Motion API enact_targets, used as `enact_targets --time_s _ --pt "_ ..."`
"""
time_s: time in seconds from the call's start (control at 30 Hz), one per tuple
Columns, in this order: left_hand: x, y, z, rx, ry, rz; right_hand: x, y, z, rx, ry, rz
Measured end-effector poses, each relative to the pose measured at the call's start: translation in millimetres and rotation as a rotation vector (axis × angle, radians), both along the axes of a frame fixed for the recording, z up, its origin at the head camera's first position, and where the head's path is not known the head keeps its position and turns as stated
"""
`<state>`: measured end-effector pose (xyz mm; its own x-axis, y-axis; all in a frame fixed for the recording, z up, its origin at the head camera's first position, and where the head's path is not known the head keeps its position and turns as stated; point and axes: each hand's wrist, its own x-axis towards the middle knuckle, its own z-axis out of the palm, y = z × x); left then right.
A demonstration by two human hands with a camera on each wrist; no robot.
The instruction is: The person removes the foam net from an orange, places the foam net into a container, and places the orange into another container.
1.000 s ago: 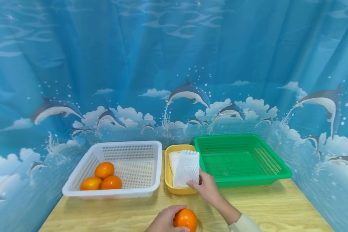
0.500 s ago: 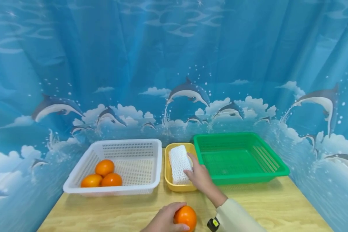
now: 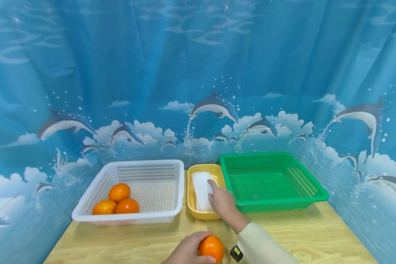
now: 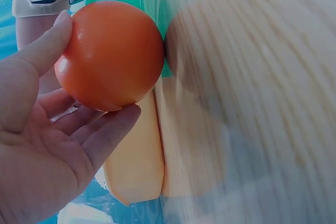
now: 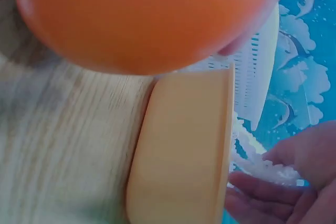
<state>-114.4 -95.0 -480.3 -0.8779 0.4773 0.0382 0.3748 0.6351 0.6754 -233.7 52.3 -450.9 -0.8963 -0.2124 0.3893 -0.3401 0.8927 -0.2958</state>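
Note:
Down at the table's front, my left hand [image 3: 189, 250] holds an orange [image 3: 212, 248], its thumb and fingers around the fruit's side. The left wrist view shows that orange [image 4: 113, 56] touching the wood. My right hand [image 3: 223, 202] is over the small yellow basket [image 3: 207, 215], at the right edge of the white foam net sleeves [image 3: 202, 190] lying inside. In the right wrist view, a ruffled net edge [image 5: 273, 171] sits between the thumb and fingers of my right hand [image 5: 302, 182], which pinches it. How many sleeves lie there cannot be told.
A white basket [image 3: 158, 216] on the left carries three oranges [image 3: 119, 192]. To the right stands a green basket [image 3: 283, 203], close against the yellow one. The wooden table [image 3: 135, 242] ends at a dolphin-printed curtain [image 3: 198, 110].
My right hand has lowered the raised foam net into the yellow basket and shifted left along its edge. My left hand keeps its hold on the orange in the same spot.

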Motion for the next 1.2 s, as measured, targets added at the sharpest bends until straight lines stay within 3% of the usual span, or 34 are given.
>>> enact_targets --time_s 0.37,0.57,0.77,0.87,1.2 --pt "-0.4 -0.1 -0.7 0.015 -0.037 0.005 0.1 -10.4 -1.1 0.236 -0.156 -0.035" --pt "-1.1 -0.2 -1.3 0.005 0.007 -0.005 -3.2 -13.8 -3.1 0.310 -0.074 0.029" --pt "-1.0 -0.5 -1.0 0.012 0.033 -0.013 -9.0 -17.6 -6.2 0.305 0.049 0.152" --pt "-0.6 -0.7 -1.5 0.014 0.062 -0.017 -10.7 -19.1 -8.6 0.304 0.068 0.197" --pt "-3.4 -1.2 -1.9 0.018 -0.039 -0.011 -11.0 -18.3 -9.7 0.323 -0.237 0.244"
